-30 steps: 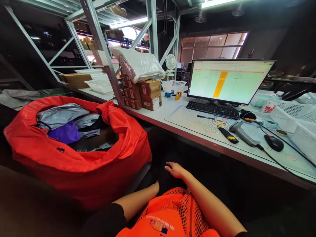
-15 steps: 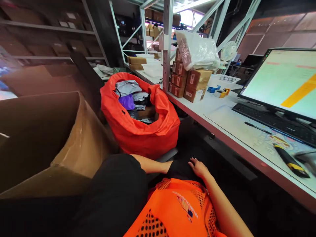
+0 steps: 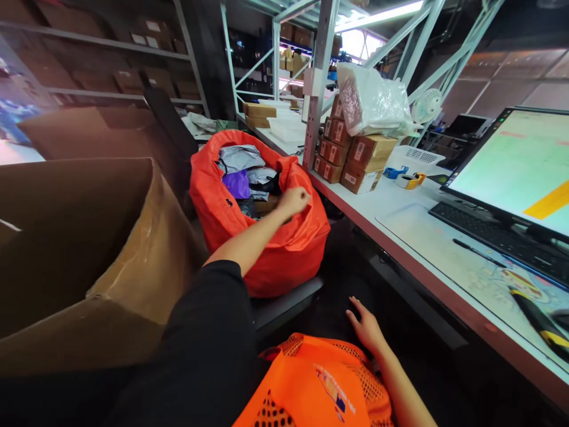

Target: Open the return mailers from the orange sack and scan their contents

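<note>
My left hand (image 3: 293, 203) is curled into a loose fist over the right side of the red bag's opening, near its inner rim. No item shows in its fingers. The red bag (image 3: 284, 267) stands open, with grey packages (image 3: 242, 159), a purple package (image 3: 237, 184) and dark ones inside. Part of its contents is hidden behind my left forearm. Low in the view, my right hand (image 3: 367, 325) is open and holds nothing. Its fingers are apart over a dark area, probably my leg; contact there is hard to make out.
A large open cardboard box (image 3: 146, 237) stands at left. Along the right runs a white table (image 3: 400, 219) with small brown boxes (image 3: 364, 160), tape dispensers (image 3: 409, 180), a keyboard (image 3: 493, 228), a monitor (image 3: 515, 154) and a black-yellow cutter (image 3: 540, 320). A metal post (image 3: 316, 107) rises behind.
My left hand has risen from near my lap to above the red bag and closed into a fist. My right hand has shifted slightly down, its fingers spreading. The camera view has turned a little.
</note>
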A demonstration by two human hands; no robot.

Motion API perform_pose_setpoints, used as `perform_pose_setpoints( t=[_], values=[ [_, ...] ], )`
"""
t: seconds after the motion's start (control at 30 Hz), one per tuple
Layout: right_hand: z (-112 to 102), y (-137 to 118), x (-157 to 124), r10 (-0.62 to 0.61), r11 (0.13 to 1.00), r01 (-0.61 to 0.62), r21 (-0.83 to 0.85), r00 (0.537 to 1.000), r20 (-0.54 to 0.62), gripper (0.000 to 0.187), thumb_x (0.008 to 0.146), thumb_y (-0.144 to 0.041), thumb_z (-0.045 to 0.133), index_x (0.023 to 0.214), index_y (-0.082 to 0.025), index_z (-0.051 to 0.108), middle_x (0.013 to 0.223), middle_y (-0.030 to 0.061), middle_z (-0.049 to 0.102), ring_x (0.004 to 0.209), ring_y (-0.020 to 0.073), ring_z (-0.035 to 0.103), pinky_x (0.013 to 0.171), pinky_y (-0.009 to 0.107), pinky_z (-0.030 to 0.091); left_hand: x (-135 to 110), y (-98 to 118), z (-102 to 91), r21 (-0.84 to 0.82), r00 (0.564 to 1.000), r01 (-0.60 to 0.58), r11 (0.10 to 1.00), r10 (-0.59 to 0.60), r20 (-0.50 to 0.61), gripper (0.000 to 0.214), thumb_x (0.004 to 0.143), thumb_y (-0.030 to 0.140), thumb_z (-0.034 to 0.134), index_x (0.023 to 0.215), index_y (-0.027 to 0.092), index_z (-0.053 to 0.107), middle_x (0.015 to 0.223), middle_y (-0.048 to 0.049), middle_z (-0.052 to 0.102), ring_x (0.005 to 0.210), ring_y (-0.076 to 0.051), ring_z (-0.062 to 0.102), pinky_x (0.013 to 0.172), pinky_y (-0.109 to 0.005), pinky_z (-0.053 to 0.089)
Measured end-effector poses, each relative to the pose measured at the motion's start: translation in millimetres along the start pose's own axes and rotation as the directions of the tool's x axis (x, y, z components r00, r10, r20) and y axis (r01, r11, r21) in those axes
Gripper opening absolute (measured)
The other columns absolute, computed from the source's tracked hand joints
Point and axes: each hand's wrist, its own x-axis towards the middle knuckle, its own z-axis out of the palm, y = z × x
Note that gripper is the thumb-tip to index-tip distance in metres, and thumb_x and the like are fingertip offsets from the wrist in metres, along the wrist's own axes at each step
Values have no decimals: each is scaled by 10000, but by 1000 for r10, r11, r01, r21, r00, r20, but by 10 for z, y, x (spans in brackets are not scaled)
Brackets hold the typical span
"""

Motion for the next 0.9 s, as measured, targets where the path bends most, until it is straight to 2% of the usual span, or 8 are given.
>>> perform_pose_setpoints(
  t=[0.1,0.2,0.3,0.37,0.47,0.57,0.77,0.9],
  values=[
    [34,80,-58,22,982,8,187,987,-158,678,938,-573,484,1415,-130,674,1528,182,615,1450,320,567,1237,492,444,243,-560,-583,82,923,187,979,-146,-357,549,1044,209,486,1539,-17,415,1667,-322,337,1567,-399,275,1255,-564,224],
    [-21,123,-93,101,965,-40,258,969,-226,700,892,-641,526,1347,-144,717,1399,178,707,1223,345,714,1127,524,537,176,-1280,-803,168,792,438,883,-290,-538,904,881,166,707,1630,-56,251,1738,-336,149,1603,-440,127,1270,-573,175],
    [-126,97,-111,174,954,-112,277,962,-210,737,874,-684,523,1342,-152,724,1186,148,789,740,276,734,896,519,628,129,-1688,-832,225,749,501,836,-289,-596,613,946,156,574,1518,-45,485,1651,-305,403,1542,-389,296,1236,-537,265],
    [-197,67,-119,200,950,-138,280,958,-207,744,871,-699,522,1335,-157,731,1054,125,806,651,259,693,803,497,632,181,-1722,-897,225,749,495,839,-281,-601,451,995,157,464,1366,-33,636,1467,-304,599,1427,-379,449,1179,-533,332],
    [-289,49,-126,194,945,-108,308,945,-265,687,846,-691,570,1259,-177,764,1130,134,802,935,314,759,886,471,621,297,-1539,-1158,219,751,477,851,-265,-605,448,1042,239,427,1288,-32,685,1319,-300,680,1303,-374,557,1128,-526,371],
    [-383,45,-127,225,930,-122,347,935,-274,686,820,-695,602,1238,-177,767,1210,149,788,1016,326,759,881,455,625,299,-1178,-1513,265,716,363,893,-86,-693,435,1060,299,444,1239,-9,695,1348,-270,664,1370,-378,508,1190,-521,306],
    [-872,-202,-23,206,922,-54,382,907,-368,653,840,-689,654,1243,-183,750,1272,159,764,1093,329,750,967,478,613,-190,55,-1935,225,409,-67,972,233,-882,281,1120,317,498,1077,91,659,1079,-130,710,1151,-262,629,1144,-416,364],
    [-1627,-595,236,120,879,161,448,836,-535,724,843,-668,751,1409,-231,637,1445,172,671,1327,345,650,1140,541,514,-388,975,-1759,338,117,-528,779,461,-880,258,1129,211,500,925,141,642,813,5,608,921,-157,644,994,-285,434]
  ],
)
